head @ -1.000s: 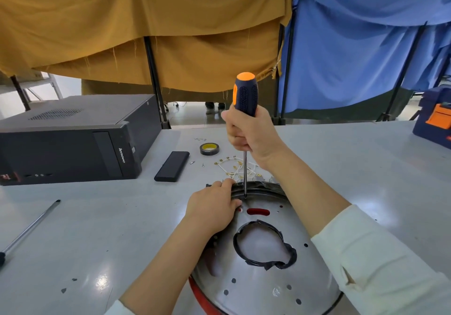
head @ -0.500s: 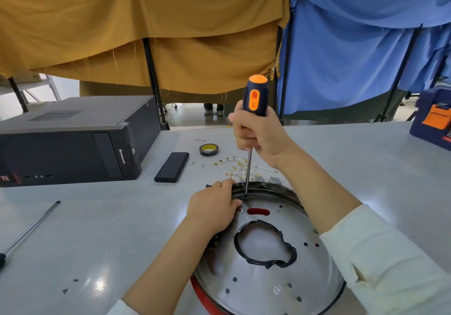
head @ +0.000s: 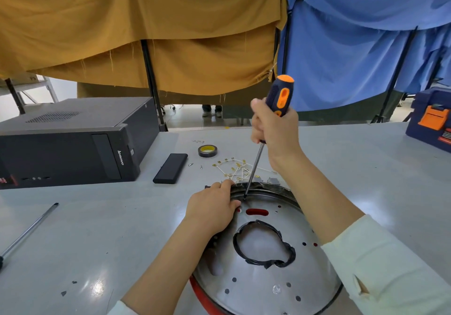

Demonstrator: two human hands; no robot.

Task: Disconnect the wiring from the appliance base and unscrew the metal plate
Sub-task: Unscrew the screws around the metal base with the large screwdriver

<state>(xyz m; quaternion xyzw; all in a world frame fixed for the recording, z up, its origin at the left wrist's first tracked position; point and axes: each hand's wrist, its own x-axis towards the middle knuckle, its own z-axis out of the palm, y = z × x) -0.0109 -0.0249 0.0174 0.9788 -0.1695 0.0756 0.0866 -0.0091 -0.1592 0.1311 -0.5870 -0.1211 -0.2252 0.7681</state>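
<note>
The round metal plate (head: pixel 263 288) of the appliance base lies near the table's front edge, with a black-rimmed hole in its middle and a red rim underneath. My left hand (head: pixel 211 211) presses on the plate's far left edge. My right hand (head: pixel 275 129) grips the black and orange screwdriver (head: pixel 279 96), tilted with the handle leaning right. Its tip rests on the plate's far rim, just beside my left fingers. A bundle of white wires with gold terminals (head: pixel 234 168) lies loose on the table behind the plate.
A black Lenovo computer case (head: pixel 70 141) stands at the left. A black flat box (head: pixel 170 168) and a roll of tape (head: pixel 207 150) lie behind the plate. A long metal tool (head: pixel 26 231) lies far left. A blue and orange toolbox (head: pixel 432 119) sits far right.
The screwdriver handle has tipped to the right and turned in my right hand, its tip staying on the plate's rim. My left hand has stayed put.
</note>
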